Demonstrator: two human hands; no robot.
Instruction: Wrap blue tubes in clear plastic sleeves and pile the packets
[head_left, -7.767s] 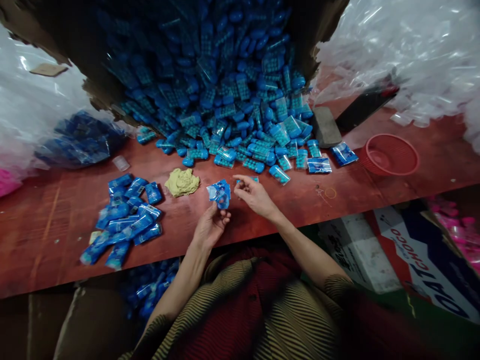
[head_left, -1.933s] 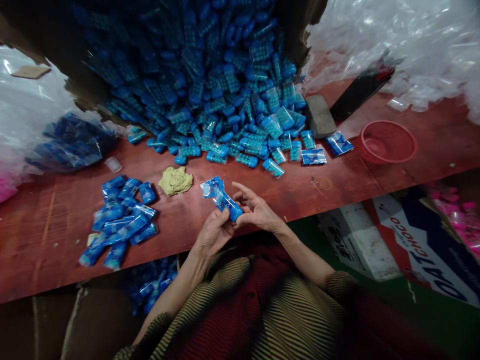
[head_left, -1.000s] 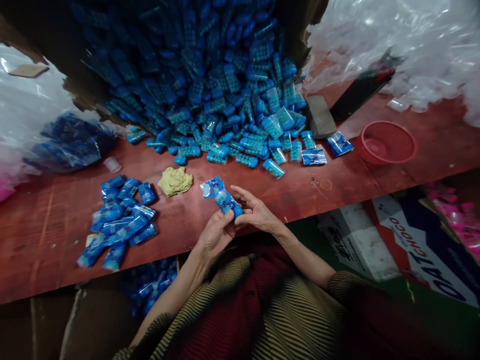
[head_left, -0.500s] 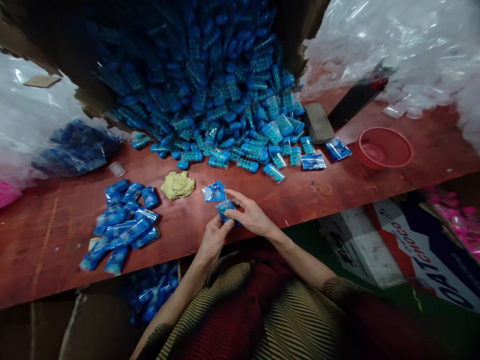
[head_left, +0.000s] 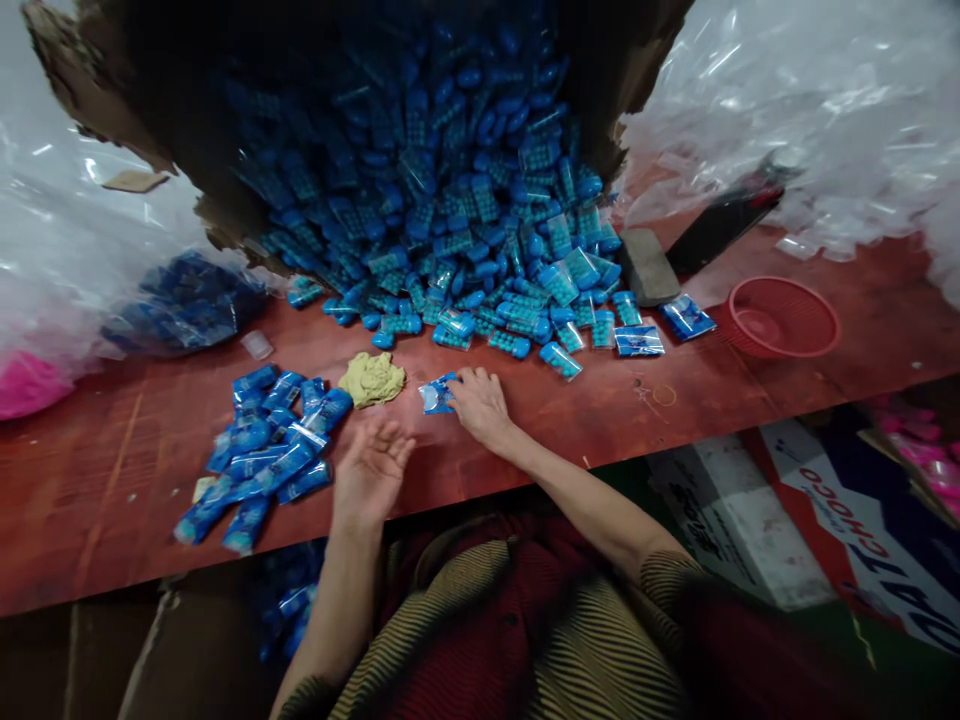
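My left hand (head_left: 373, 470) hovers palm up over the red table (head_left: 112, 470), fingers loosely spread and empty, just right of a heap of filled blue packets (head_left: 262, 450). The nearest packet (head_left: 328, 410) lies at that heap's right edge. My right hand (head_left: 478, 402) rests on the table with its fingertips on a small stack of flat blue printed bags (head_left: 436, 395). Behind it lies a big spill of blue pill-shaped cases (head_left: 480, 240) pouring from a torn cardboard box (head_left: 97, 90).
A crumpled yellow cloth (head_left: 373, 378) lies between the heap and the bags. A red plastic basket (head_left: 784, 316), a dark block (head_left: 648, 265) and more printed bags (head_left: 637, 340) sit to the right. Clear plastic bags (head_left: 810, 110) pile up on both sides. Cartons (head_left: 847, 520) stand below the table edge.
The filled packet held in both hands is gone from them and one now lies on the left heap. My left hand opened and moved left; my right hand reached forward onto the flat bags.
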